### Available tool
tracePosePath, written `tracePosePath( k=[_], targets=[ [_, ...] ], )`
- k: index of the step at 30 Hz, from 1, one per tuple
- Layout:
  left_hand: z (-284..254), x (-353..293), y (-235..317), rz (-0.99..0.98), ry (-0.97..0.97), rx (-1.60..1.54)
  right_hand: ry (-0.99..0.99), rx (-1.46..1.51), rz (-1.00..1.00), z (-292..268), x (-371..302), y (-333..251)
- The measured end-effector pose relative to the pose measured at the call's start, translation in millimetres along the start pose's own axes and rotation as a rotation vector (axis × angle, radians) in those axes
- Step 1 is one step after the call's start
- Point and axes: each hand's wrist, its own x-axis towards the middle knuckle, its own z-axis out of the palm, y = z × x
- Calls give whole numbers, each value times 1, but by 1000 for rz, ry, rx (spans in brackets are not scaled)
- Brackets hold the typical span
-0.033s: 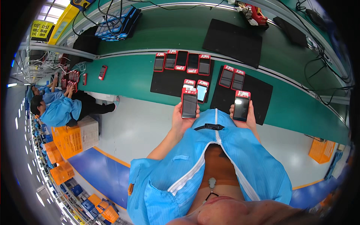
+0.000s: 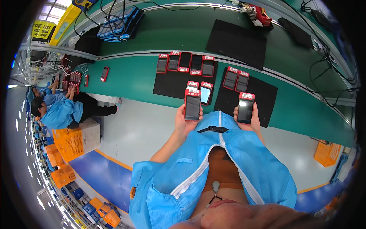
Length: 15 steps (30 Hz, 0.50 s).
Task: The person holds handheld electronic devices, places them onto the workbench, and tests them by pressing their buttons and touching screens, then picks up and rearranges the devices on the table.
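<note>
Gripping 1 red-cased phone each, left hand holds phone, right hand another phone.

Two red-cased handsets with dark screens sit in the hands: one in the left hand at the centre, the other in the right hand toward 3 o'clock. At 12 o'clock from them, a row of five red handsets lies on a black mat, with a lit-screened handset nearer and two more on the neighbouring mat. A yellow rectangular sign hangs at 10 o'clock, and orange crates stand at 8 o'clock.
</note>
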Motion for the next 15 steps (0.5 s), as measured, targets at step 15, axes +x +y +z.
tracePosePath(
  k=[15],
  targets=[
    [-94,49,85,302,156,5,103,-72,-120,-43,35,-39]
  ],
)
